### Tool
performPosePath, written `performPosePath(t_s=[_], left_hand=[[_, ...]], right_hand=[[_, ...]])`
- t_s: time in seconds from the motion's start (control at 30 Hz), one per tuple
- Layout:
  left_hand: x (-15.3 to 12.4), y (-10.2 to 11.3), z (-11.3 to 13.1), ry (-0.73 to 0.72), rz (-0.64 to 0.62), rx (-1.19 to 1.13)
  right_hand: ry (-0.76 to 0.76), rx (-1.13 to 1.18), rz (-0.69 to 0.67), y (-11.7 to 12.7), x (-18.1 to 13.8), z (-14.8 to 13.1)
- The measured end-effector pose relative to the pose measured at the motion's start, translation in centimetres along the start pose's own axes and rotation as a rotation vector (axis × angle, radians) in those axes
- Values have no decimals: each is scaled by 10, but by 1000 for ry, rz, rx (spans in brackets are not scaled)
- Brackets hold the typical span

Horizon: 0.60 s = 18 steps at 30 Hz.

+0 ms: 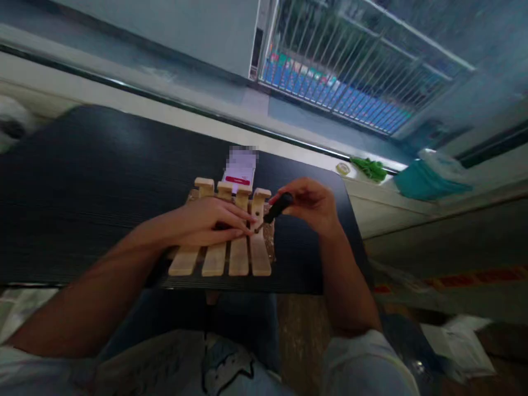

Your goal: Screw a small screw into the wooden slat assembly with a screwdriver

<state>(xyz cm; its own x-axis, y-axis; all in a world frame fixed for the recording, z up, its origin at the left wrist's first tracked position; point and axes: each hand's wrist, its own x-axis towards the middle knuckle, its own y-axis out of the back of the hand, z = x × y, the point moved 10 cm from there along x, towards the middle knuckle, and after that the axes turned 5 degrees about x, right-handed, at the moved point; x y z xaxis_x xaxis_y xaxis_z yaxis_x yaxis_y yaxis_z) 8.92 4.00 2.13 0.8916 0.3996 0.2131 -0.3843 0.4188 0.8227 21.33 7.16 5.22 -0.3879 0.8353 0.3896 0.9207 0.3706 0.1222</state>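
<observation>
A light wooden slatted piece with several parallel slats and upright ends lies on the black table near its front edge. My left hand rests flat across the slats, fingers pressing on them. My right hand grips a small black-handled screwdriver, its tip touching the rightmost slat close to my left fingertips. A white card with a red stripe lies just behind the wooden piece.
The table's right edge runs close to my right hand. Beyond it, a window ledge holds a green bundle and a teal bag. Papers lie on the floor at right. A barred window is behind.
</observation>
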Motion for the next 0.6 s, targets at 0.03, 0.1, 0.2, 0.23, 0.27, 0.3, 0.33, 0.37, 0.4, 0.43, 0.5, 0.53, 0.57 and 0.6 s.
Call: performPosePath(t_s=[0.03, 0.1, 0.2, 0.23, 0.27, 0.3, 0.33, 0.37, 0.4, 0.43, 0.5, 0.53, 0.57, 0.6], left_hand=[[1, -1, 0, -10, -5, 10], [2, -2, 1, -19, -13, 25], [2, -3, -1, 0, -17, 29], [2, -2, -3, 13, -15, 25], [2, -2, -3, 20, -15, 23], [1, -2, -3, 19, -17, 24], [1, -2, -2, 14, -19, 25], [1, -2, -1, 10, -19, 24], [1, -2, -1, 8, -20, 20], [1, -2, -1, 8, -20, 14], [1, -1, -3, 21, -18, 2], [1, -2, -3, 22, -20, 0], [1, -2, -3, 21, -23, 3], [1, -3, -4, 20, -26, 6]], right_hand=[[-12, -7, 8, 0, -1, 0], [-26, -16, 19, 1, -1, 0], [-19, -9, 29, 0, -2, -1], [-12, -7, 30, -1, -1, -2], [-5, -6, 30, -1, -1, -2], [4, -6, 30, -2, -1, -3], [13, -7, 30, -2, -1, -4], [24, -6, 33, -2, 0, -5], [35, -7, 37, -2, 0, -6], [45, -10, 42, -2, 0, -6], [52, -22, 48, -1, 0, -7], [53, -28, 47, -1, 0, -6], [57, -36, 47, -1, 0, -6], [65, -46, 43, -1, 0, -6]])
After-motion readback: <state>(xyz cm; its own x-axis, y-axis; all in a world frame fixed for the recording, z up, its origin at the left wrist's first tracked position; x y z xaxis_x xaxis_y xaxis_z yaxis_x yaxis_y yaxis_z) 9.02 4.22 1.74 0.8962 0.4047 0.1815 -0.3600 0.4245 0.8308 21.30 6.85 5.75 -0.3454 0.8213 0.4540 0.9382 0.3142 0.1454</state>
